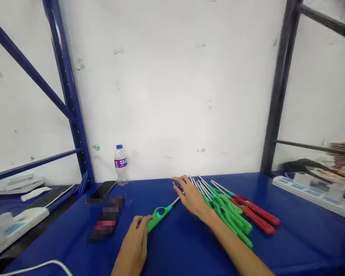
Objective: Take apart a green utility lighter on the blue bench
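My left hand is closed around the handle end of a green long-necked lighter, whose metal neck points away to the right. Beyond its tip, my right hand curls its fingers and thumb about a small bluish, shiny thing too small to make out. Just right of that hand lies a bunch of green long-necked lighters, partly hidden by my wrist and forearm. Beside them are red lighters, with their necks pointing toward the wall.
A clear plastic bottle with a purple label stands by the wall. Left of it lies a black phone, near a blurred-out dark item. White power strips sit at both sides, and a white cable crosses the front left.
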The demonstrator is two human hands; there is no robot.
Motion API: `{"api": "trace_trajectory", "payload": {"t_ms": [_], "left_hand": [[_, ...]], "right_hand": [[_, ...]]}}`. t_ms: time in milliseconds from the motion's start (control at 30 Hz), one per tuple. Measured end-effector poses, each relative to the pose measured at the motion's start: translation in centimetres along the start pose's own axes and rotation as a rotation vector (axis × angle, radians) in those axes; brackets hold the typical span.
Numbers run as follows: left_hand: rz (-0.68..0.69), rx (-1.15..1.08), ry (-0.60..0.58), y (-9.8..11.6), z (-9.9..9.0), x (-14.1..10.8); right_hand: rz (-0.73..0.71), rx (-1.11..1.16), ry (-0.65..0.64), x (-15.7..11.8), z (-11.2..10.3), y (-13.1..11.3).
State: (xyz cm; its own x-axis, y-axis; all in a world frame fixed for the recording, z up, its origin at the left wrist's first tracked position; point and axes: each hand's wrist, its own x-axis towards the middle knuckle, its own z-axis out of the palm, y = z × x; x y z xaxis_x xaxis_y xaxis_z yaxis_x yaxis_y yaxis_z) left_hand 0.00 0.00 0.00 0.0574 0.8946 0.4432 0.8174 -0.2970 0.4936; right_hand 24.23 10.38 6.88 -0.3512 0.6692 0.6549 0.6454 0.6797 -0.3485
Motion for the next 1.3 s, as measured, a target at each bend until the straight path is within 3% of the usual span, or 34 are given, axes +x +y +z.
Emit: {"api": "trace_trajectory", "payload": {"t_ms": [133, 333, 467, 533, 700, 800, 900, 967, 1033, 1100, 1167, 1300], "left_hand": [[0.049, 0.176, 0.036, 1.5, -0.2, -0.7], [-0.101, 0.229, -0.086, 3.3, -1.4, -1.0], [0.091, -0.048, -0.215, 3.8, -1.9, -1.2], [0.180, -0.075, -0.215, 4.2, -1.7, -0.9], [0.346, 0.199, -0.163, 5.0, -0.6, 1.9], [0.393, 0.351, -0.130, 4.9, -0.9, 4.1], [0.214, 0.455, -0.025, 3.9, -2.5, 4.6], [-0.058, 0.589, 0.023, 2.7, -4.0, 3.7], [-0.397, 0.772, 0.009, 1.2, -5.5, 2.3], [-0.624, 0.870, -0.033, -0.3, -6.7, 1.1], [-0.713, 0.812, -0.086, -1.5, -7.6, 0.5], [-0.681, 0.634, -0.111, -2.9, -9.1, 1.1]], "right_hand": [[-0.069, 0.036, -0.051, -0.4, 0.7, -1.9], [-0.157, 0.006, -0.105, -0.7, 0.6, -3.2], [-0.185, -0.066, -0.078, -0.6, 0.1, -3.3], [-0.168, -0.074, -0.055, -0.5, -0.1, -3.2], [-0.136, -0.089, -0.027, -0.4, -0.4, -2.8], [-0.110, -0.085, -0.029, -0.4, -0.4, -2.4], [-0.090, -0.082, -0.026, -0.4, -0.4, -2.2], [-0.094, -0.075, -0.025, -0.3, -0.4, -2.3], [-0.112, -0.064, -0.029, -0.3, -0.4, -2.6], [-0.138, -0.060, -0.037, -0.3, -0.5, -2.9], [-0.161, -0.068, -0.042, -0.3, -0.5, -3.3], [-0.186, -0.082, -0.062, -0.5, -0.6, -3.5]]}}
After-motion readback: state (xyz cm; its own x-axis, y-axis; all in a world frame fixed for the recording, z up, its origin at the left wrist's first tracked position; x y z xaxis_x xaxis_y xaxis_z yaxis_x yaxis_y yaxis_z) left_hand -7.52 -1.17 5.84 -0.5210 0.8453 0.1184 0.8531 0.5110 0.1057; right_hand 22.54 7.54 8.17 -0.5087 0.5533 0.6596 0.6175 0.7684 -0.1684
